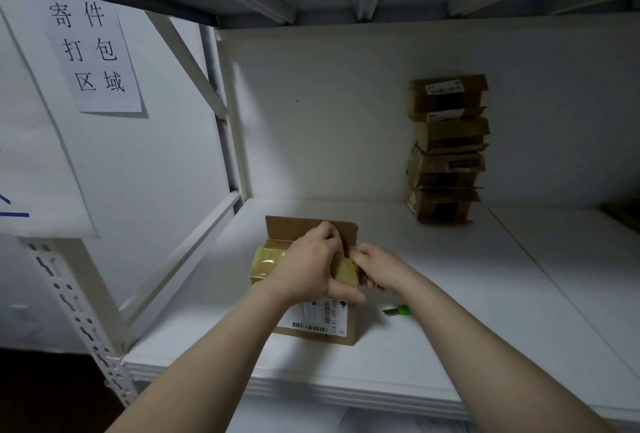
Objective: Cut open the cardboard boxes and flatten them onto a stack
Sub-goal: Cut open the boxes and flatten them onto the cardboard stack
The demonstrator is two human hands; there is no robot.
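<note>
Left hand atop cardboard box

Parcel-packing storeroom: white shelving, sign

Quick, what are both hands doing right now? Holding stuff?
Left hand: grips the cardboard box.
Right hand: fingers curled, pinching that box's taped side.

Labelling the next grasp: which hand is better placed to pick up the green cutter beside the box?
Right, probably. The green-handled cutter lies on the white shelf right of the brown cardboard box, close to the right hand. The left hand grips the box top, farther away.
</note>
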